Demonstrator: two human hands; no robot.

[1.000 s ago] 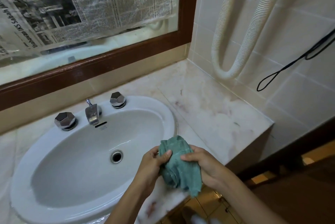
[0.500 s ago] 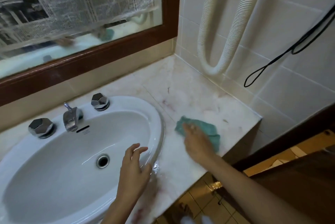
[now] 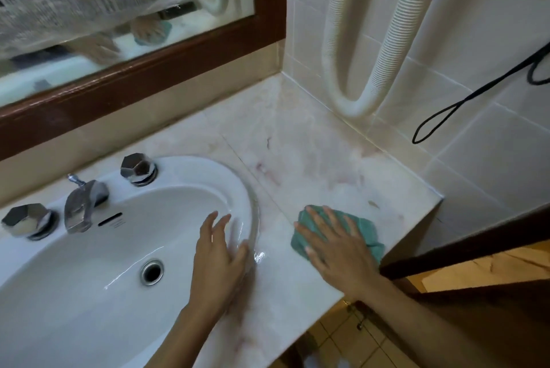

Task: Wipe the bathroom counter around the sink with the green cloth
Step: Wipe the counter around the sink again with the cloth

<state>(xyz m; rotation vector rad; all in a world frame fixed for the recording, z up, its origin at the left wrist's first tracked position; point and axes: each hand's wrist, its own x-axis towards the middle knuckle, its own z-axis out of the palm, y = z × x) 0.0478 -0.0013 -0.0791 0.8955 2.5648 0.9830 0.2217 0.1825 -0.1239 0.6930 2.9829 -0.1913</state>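
Head view: right hand (image 3: 336,251) pressed flat, fingers spread, on green cloth (image 3: 367,229); counter (image 3: 312,159) stretched beyond; left hand (image 3: 218,260) rested open on sink (image 3: 238,189).

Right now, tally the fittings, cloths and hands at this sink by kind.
faucet handles: 2
faucet spout: 1
drain: 1
green cloth: 1
hands, left hand and right hand: 2
Total: 7
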